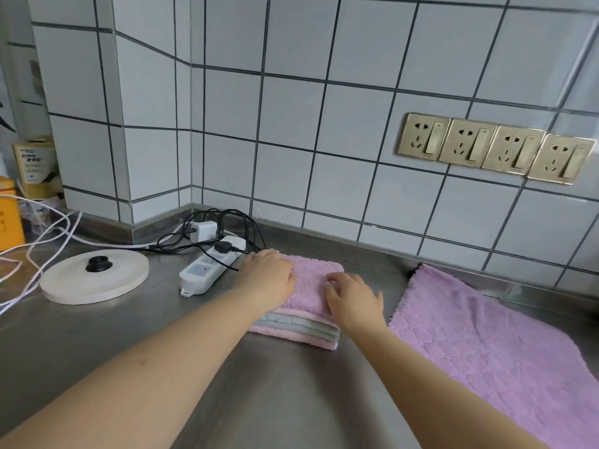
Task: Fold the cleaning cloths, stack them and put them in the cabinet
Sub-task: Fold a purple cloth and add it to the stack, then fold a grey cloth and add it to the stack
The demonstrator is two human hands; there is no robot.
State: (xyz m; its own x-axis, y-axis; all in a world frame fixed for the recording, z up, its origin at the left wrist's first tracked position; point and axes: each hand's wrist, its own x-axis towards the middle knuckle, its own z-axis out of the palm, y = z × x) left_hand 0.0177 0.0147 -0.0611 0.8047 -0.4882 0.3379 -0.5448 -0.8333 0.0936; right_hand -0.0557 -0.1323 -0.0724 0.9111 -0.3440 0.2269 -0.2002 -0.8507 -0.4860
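A stack of folded cleaning cloths [311, 322], pink and grey layers with a pink one on top, lies on the steel counter [275, 400] near the wall. My left hand [267, 278] rests palm down on the stack's left part, fingers together. My right hand [353, 298] presses on the top cloth's right side with its fingers spread and bent. Neither hand grips anything. An unfolded pink cloth [492, 348] lies flat on the counter to the right of the stack. No cabinet is in view.
A white power strip [207, 268] with black plugs and tangled cables lies just left of the stack. A round white kettle base [95, 275] sits further left, white cords beside it. Boxes [32, 163] stand at far left. Gold wall sockets [492, 147] line the tiled wall.
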